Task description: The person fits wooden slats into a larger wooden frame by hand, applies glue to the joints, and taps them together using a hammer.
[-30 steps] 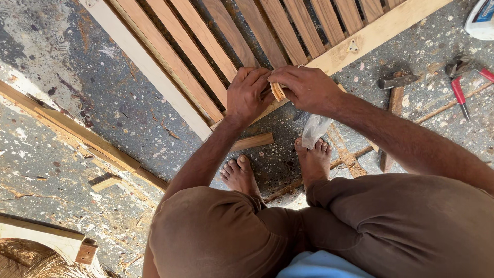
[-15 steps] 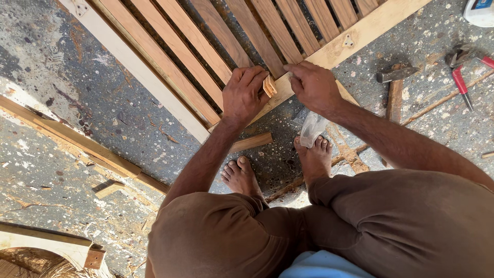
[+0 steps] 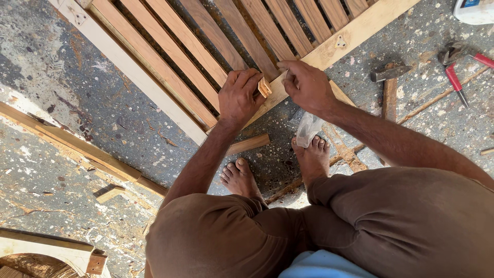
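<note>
A slatted wooden frame (image 3: 154,77) lies flat on the concrete floor, brown slats set between pale rails. My left hand (image 3: 237,95) rests on the frame's near corner and grips a small wooden block (image 3: 264,86) between fingers and thumb. My right hand (image 3: 307,85) is just right of it, over the pale rail (image 3: 360,31), with its fingertips pinched together; whether it holds something small I cannot tell. Both bare feet stand just below the frame's corner.
A hammer (image 3: 389,82) with a wooden handle and red-handled pliers (image 3: 455,72) lie to the right. A short wood offcut (image 3: 249,144) and a crumpled plastic bag (image 3: 307,128) lie near my feet. Long wooden strips (image 3: 77,146) run along the left.
The view has shifted a little so the frame sits lower. My hands have drawn slightly apart, the left still holding the small block, the right lifted to the pale rail.
</note>
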